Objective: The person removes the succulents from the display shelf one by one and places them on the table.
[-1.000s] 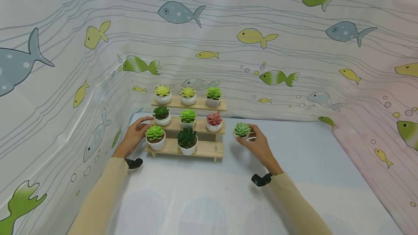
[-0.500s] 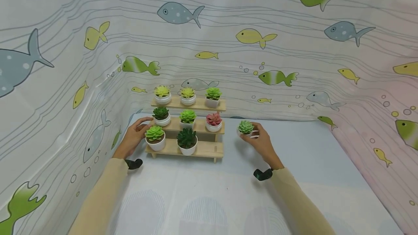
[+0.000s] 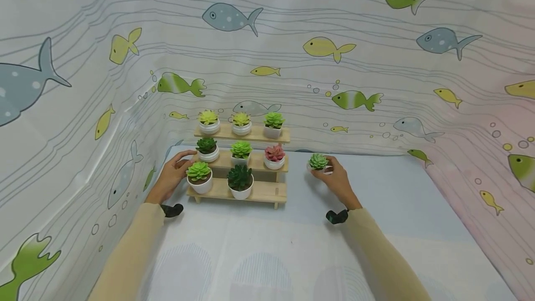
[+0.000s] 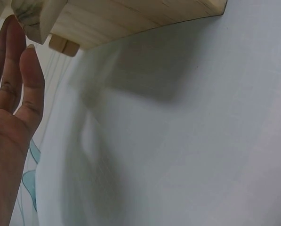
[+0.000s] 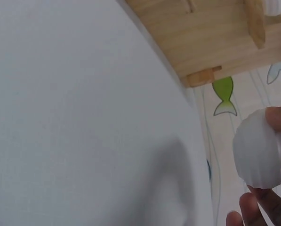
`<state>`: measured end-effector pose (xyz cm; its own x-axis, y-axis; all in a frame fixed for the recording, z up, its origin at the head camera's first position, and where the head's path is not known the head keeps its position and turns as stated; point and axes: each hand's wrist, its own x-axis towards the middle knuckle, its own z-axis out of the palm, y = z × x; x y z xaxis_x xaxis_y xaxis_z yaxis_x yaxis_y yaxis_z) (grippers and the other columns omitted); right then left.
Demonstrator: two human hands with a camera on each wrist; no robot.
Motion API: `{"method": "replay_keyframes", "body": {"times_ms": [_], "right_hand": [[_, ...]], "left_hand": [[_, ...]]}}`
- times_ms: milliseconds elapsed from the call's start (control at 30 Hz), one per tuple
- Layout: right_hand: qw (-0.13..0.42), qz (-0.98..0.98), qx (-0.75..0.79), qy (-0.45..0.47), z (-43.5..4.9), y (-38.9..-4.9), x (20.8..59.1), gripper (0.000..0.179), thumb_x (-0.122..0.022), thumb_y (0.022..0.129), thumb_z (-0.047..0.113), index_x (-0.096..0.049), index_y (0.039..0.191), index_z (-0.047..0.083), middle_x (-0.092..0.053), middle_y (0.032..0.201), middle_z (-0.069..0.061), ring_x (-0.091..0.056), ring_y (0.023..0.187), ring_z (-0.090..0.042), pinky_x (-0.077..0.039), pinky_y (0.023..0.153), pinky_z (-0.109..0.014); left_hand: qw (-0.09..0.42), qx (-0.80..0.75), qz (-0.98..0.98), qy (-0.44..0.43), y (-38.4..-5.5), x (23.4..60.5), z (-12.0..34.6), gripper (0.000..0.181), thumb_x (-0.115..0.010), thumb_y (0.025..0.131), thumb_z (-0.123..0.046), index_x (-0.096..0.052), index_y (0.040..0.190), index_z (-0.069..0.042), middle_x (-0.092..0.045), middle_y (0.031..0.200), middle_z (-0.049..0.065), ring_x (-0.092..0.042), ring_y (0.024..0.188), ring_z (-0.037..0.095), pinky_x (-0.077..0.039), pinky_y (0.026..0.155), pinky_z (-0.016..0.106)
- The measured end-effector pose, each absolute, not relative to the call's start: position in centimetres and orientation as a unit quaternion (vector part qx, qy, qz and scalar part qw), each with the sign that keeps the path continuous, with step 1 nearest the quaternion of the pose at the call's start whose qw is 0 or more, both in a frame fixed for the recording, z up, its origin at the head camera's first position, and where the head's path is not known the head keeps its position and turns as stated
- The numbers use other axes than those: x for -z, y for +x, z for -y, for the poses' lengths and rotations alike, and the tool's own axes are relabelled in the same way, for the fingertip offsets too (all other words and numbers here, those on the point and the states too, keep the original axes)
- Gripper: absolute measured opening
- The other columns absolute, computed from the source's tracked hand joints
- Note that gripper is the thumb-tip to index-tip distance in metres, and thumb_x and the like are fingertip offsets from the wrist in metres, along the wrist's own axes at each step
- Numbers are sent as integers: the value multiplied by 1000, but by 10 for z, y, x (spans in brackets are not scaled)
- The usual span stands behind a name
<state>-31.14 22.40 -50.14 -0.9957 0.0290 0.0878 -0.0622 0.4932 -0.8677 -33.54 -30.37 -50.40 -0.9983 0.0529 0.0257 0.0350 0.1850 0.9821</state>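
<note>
My right hand (image 3: 337, 181) pinches the white ribbed pot (image 5: 259, 153) of a pale green potted succulent (image 3: 318, 161), held upright right of the wooden stand. In the right wrist view the pot's underside shows, off the table. My left hand (image 3: 169, 176) rests by the left end of the three-tier wooden plant stand (image 3: 263, 189). Its fingers (image 4: 33, 77) are nearly straight at the stand's edge in the left wrist view; firm contact cannot be told. Nearest to it are a light green succulent (image 3: 198, 175) and a dark green one (image 3: 207, 147).
Other potted succulents fill the stand: a dark one (image 3: 240, 181) on the bottom tier, a red one (image 3: 274, 156) and a bright green one (image 3: 241, 152) in the middle, several on top. The table (image 3: 267, 240) has a pale cloth. Fish-print sheets (image 3: 292, 22) wall the back and sides.
My right hand has carried the pale green succulent a little to the right and back, away from the stand. My left hand has stayed at the stand's left end.
</note>
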Motion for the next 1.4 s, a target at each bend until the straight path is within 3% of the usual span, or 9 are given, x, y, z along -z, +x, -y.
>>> {"method": "replay_keyframes", "body": {"times_ms": [233, 533, 1133, 1400], "right_hand": [[50, 870, -491, 2, -227, -327, 507, 74, -76, 75, 52, -45, 134, 20, -52, 121, -7, -51, 109, -27, -44, 81, -41], [29, 861, -507, -17, -230, -340, 513, 70, -75, 82, 42, -41, 137, 16, -49, 126, -11, -50, 109, -28, -43, 86, -45], [6, 867, -496, -40, -233, -360, 527, 74, -73, 83, 42, -37, 141, 15, -44, 134, -14, -47, 113, -29, -42, 89, -45], [0, 866, -498, -38, -234, -362, 530, 74, -72, 84, 42, -36, 143, 17, -42, 139, -14, -45, 117, -32, -40, 93, -49]], "left_hand": [[4, -639, -769, 25, -335, 503, 302, 47, -60, 91, -44, -51, 135, -28, -53, 130, 8, -53, 110, 15, -50, 78, 26], [16, -649, -761, 14, -327, 494, 298, 44, -61, 93, -39, -51, 134, -27, -57, 121, 8, -54, 105, 15, -48, 77, 27], [2, -644, -765, 17, -335, 506, 302, 46, -60, 91, -44, -52, 134, -30, -55, 129, 7, -53, 106, 15, -47, 76, 28], [11, -640, -768, 16, -335, 507, 302, 49, -60, 90, -47, -50, 135, -32, -49, 137, 2, -51, 115, 17, -48, 81, 28]]}}
